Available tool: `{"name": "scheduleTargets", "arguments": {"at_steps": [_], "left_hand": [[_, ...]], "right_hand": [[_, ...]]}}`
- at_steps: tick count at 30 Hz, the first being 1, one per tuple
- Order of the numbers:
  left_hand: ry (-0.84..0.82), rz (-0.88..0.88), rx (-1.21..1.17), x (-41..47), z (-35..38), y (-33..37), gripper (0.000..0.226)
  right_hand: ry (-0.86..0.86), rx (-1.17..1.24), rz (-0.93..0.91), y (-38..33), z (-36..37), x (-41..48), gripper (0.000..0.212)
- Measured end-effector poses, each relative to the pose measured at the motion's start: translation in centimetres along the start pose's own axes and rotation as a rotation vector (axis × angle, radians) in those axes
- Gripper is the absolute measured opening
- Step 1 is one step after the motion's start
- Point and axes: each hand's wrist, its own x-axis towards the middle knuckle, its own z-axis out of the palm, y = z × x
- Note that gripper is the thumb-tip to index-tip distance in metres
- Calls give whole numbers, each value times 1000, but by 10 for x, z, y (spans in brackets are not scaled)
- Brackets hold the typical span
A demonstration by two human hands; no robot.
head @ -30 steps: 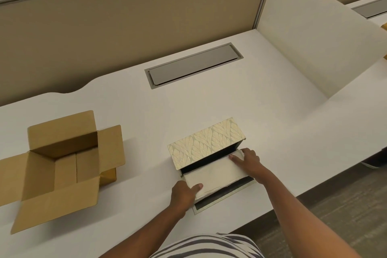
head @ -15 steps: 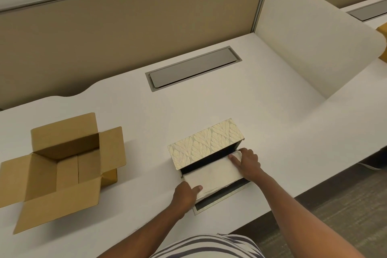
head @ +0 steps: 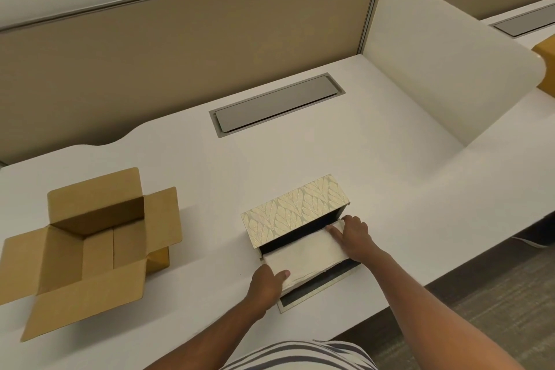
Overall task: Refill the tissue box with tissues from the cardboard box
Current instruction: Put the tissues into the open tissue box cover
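Hands (head: 353,236) unmoved on tissues (head: 306,255).

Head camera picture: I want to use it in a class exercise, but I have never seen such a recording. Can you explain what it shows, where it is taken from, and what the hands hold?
No machine here: a person wears a camera on the head, looking down at their own hands. On the white desk a cardboard box stands open at the left, with nothing visible inside. In the middle lies a leaf-patterned tissue box, its open side facing the person. The left hand and right hand grip the two ends of a white tissue stack at that opening.
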Motion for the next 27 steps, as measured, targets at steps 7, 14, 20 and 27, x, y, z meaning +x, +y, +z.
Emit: {"name": "scheduleTargets", "arguments": {"at_steps": [7, 14, 20, 27], "left_hand": [[-18, 50, 90, -3, -1, 0, 44], [-50, 46, 161, -4, -9, 2, 50], [-134, -34, 88, -12, -48, 1, 42], [-128, -49, -240, -22, -110, 33, 50]], "right_hand": [[39, 39, -11, 1, 4, -2, 54], [26, 128, -5, 4, -2, 1, 61], [134, 272, -45, 6, -29, -7, 59], [279, 388, -174, -26, -58, 3, 53]]}}
